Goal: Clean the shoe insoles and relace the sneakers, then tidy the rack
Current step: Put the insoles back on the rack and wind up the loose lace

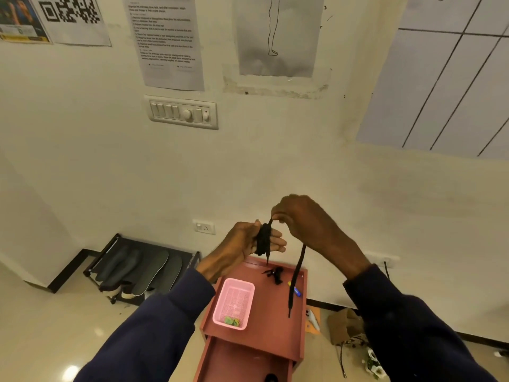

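Observation:
A black shoelace [264,242] is wound in several turns round the straight fingers of my left hand [242,248]. My right hand [305,219] pinches the lace just above the coil, and the loose end [296,279] hangs down over the red cabinet. A second black lace [276,274] lies bundled on the cabinet top. Dark insoles [154,268] lean on the black shoe rack [110,250] at the left, with sneakers [128,292] below them.
The red cabinet [271,332] stands below my hands with its drawer pulled out. A pink basket [234,303] with a green item sits on its top, next to a small blue and yellow object [295,289]. Paper and plant clutter [349,334] lies on the floor at the right.

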The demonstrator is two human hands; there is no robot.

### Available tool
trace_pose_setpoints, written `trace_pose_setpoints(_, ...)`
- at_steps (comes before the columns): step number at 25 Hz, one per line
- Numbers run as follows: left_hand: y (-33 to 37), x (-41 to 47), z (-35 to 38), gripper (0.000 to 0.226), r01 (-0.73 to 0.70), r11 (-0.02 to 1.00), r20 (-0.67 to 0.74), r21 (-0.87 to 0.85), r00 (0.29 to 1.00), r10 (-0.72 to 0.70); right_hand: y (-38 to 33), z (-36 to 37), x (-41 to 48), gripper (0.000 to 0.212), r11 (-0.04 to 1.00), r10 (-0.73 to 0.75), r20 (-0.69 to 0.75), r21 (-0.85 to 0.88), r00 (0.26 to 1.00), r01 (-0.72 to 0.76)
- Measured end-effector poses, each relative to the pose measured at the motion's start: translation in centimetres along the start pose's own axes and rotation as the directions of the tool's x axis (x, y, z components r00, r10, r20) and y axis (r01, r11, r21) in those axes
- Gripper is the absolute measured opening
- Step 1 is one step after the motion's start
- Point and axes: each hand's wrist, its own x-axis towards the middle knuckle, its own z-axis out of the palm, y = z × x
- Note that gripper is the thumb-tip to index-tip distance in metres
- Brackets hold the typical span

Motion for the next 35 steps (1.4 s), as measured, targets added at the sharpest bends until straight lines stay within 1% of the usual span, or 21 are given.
trace_pose_setpoints(1, 0.2, -0.3, 0.2, 0.058, 0.019, 1.0, 0.054, -0.022, 0.998, -0.018, 0.9, 0.0, 0.3, 0.02, 0.999, 0.021, -0.04, 0.039, 0.999, -0.02)
trace_pose_setpoints(3, 1.1, -1.0, 0.5, 0.055, 0.043, 0.987, 0.117, -0.156, 0.993, -0.024, 1.7, 0.7, 0.0, 0.02, 0.963, 0.112, -0.085, 0.255, 0.99, -0.086)
trace_pose_setpoints(4, 1.4, -1.3, 0.6, 0.052, 0.066, 0.957, 0.128, -0.283, 0.991, -0.031, 1.6, 1.6, -0.6, 0.02, 0.929, 0.144, -0.074, 0.355, 0.987, -0.109)
trace_pose_setpoints(6, 1.8, -1.5, 0.5, 0.047, 0.089, 0.853, 0.144, -0.513, 0.989, -0.017, 0.1, 3.8, -2.5, 0.022, 0.857, 0.191, 0.005, 0.486, 0.982, -0.17)
trace_pose_setpoints(7, 1.9, -1.4, 0.2, 0.047, 0.065, 0.814, 0.141, -0.577, 0.99, 0.02, -1.1, 4.9, -3.7, 0.023, 0.814, 0.209, 0.053, 0.544, 0.977, -0.203)
trace_pose_setpoints(8, 2.0, -1.2, 0.1, 0.047, 0.011, 0.807, 0.117, -0.59, 0.991, 0.071, -2.3, 5.6, -4.9, 0.023, 0.778, 0.21, 0.093, 0.588, 0.973, -0.224)
trace_pose_setpoints(10, 1.8, -0.4, -0.7, 0.059, -0.124, 0.87, 0.031, -0.478, 0.987, 0.158, -4.5, 5.7, -6.8, 0.023, 0.749, 0.184, 0.138, 0.622, 0.973, -0.229)
trace_pose_setpoints(12, 1.3, -0.1, -1.3, 0.069, -0.176, 0.952, -0.078, -0.249, 0.984, 0.161, -5.4, 4.4, -7.3, 0.022, 0.8, 0.133, 0.127, 0.572, 0.983, -0.182)
trace_pose_setpoints(13, 0.7, -0.1, -1.6, 0.065, -0.173, 0.976, -0.115, -0.133, 0.981, 0.158, -5.3, 3.6, -6.8, 0.022, 0.855, 0.101, 0.094, 0.501, 0.99, -0.135)
trace_pose_setpoints(15, -0.5, -0.6, -1.4, 0.048, -0.122, 0.992, -0.099, 0.031, 0.987, 0.124, -4.3, 1.9, -4.8, 0.019, 0.963, 0.043, 0.017, 0.266, 0.999, -0.046)
trace_pose_setpoints(17, -0.8, -1.4, -0.3, 0.059, -0.032, 0.998, -0.036, 0.049, 0.999, 0.034, -2.3, 0.7, -2.5, 0.02, 0.994, 0.011, -0.041, 0.109, 0.999, -0.007)
trace_pose_setpoints(18, -0.7, -1.9, 0.5, 0.068, -0.001, 0.999, 0.005, 0.041, 1.0, 0.0, -1.2, 0.5, -1.7, 0.021, 0.994, 0.013, -0.068, 0.106, 0.998, -0.006)
trace_pose_setpoints(20, -0.1, -2.5, 1.6, 0.077, 0.025, 0.999, 0.054, -0.023, 0.998, -0.024, 0.3, 0.8, -1.4, 0.02, 0.963, 0.088, -0.106, 0.265, 0.991, -0.057)
trace_pose_setpoints(21, 0.3, -2.8, 1.8, 0.078, 0.027, 0.995, 0.057, -0.095, 0.998, -0.021, 0.4, 1.4, -1.8, 0.021, 0.928, 0.14, -0.094, 0.361, 0.986, -0.097)
trace_pose_setpoints(24, 1.1, -3.1, 1.5, 0.076, -0.025, 0.918, -0.008, -0.395, 1.0, 0.024, -2.0, 4.8, -5.2, 0.032, 0.808, 0.25, 0.045, 0.54, 0.967, -0.234)
trace_pose_setpoints(26, 1.3, -3.0, 0.8, 0.076, -0.087, 0.872, -0.077, -0.483, 0.995, 0.057, -4.3, 6.5, -7.8, 0.027, 0.767, 0.239, 0.104, 0.59, 0.965, -0.253)
trace_pose_setpoints(28, 0.9, -2.8, 0.3, 0.076, -0.134, 0.889, -0.16, -0.438, 0.985, 0.069, -6.0, 6.8, -9.2, 0.028, 0.813, 0.168, 0.094, 0.55, 0.981, -0.192)
trace_pose_setpoints(30, 0.2, -3.1, 0.4, 0.077, -0.125, 0.946, -0.216, -0.298, 0.974, 0.061, -6.5, 5.8, -8.4, 0.023, 0.909, 0.065, 0.022, 0.41, 0.998, -0.069)
trace_pose_setpoints(31, -0.1, -3.4, 0.9, 0.076, -0.085, 0.976, -0.224, -0.199, 0.974, 0.039, -6.3, 4.9, -7.5, 0.018, 0.947, 0.038, -0.037, 0.322, 0.999, -0.025)
trace_pose_setpoints(33, -0.6, -4.0, 2.3, 0.069, -0.014, 1.0, -0.213, -0.011, 0.977, 0.012, -5.2, 3.1, -5.7, 0.012, 0.98, 0.048, -0.093, 0.194, 0.994, -0.03)
trace_pose_setpoints(35, -0.5, -4.5, 3.3, 0.067, -0.013, 0.992, -0.185, 0.122, 0.982, 0.036, -3.9, 2.1, -5.0, 0.014, 0.97, 0.076, -0.107, 0.24, 0.991, -0.049)
